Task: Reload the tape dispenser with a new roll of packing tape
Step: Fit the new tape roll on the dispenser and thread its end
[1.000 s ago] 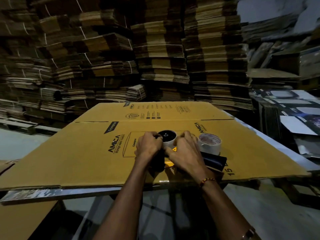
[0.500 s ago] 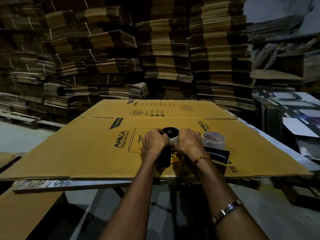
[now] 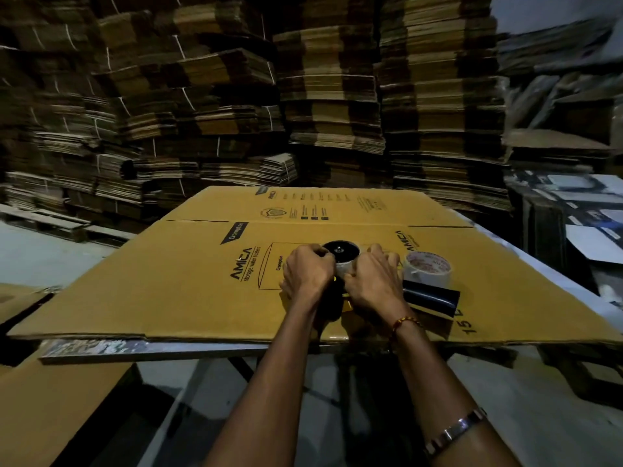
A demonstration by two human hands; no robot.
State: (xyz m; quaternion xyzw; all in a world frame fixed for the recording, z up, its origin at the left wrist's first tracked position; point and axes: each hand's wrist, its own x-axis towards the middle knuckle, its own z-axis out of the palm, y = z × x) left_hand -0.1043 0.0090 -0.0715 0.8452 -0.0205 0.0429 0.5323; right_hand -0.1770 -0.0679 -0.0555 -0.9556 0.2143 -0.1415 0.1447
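**Both hands closing in on the roll seated on the dispenser**

Behind everything, bundled stacks of flattened cartons [image 3: 323, 106] fill the wall. In front of them a large flattened carton [image 3: 188, 291] covers your counter [image 3: 101, 348], and I will place everything from that printed sheet.

Near the sheet's middle sits the tape dispenser [image 3: 332, 298], mostly hidden under your hands, with yellow parts showing between your wrists. Its black hub [image 3: 340, 251] faces up, and a pale roll of packing tape [image 3: 345, 267] rings that hub.

A second ago your right hand lay flatter and nearer you; now it has drawn up beside the roll, level with your left. That suggests the roll is already on the hub and you are seating it or finding the tape's free end.

Your left hand [image 3: 308, 274] has its fingers [image 3: 320, 256] curled against the roll's left edge, gripping it. Your right hand [image 3: 374, 281] cups the roll's right side, fingers bent round it.

Just right of your right hand stands another tape roll [image 3: 427, 268], upright on the sheet. Just nearer you from that roll lies a dark flat object [image 3: 431, 296]; I cannot tell what it is.

No container is in play here; the only thing holding anything is the hub, which carries the roll.
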